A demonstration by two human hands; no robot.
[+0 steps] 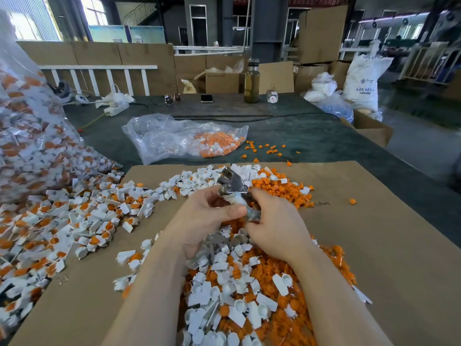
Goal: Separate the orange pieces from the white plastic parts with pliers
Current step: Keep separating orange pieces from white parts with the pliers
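Both hands meet at centre frame on the pliers (pixel 232 188), head pointing to 12 o'clock. Right hand (pixel 272 221) fingers curl around the handles; left hand (pixel 202 216) pinches near the head, contents unclear. Unseparated white plastic parts (pixel 74 221) lie at 9 o'clock, orange pieces (pixel 282 188) at 1 o'clock. Parts judged light, rigid, slippery; grip the white tab.

Both hands (pixel 207 216) (pixel 272 226) curled, close together

Factory hall: windows (pixel 93 10) back left, daylight in. Steel column (pixel 268 23) centre. Cardboard sheets (pixel 99 56) along the rear, white railing (pixel 99 77) in front, concrete floor (pixel 419 151) right.
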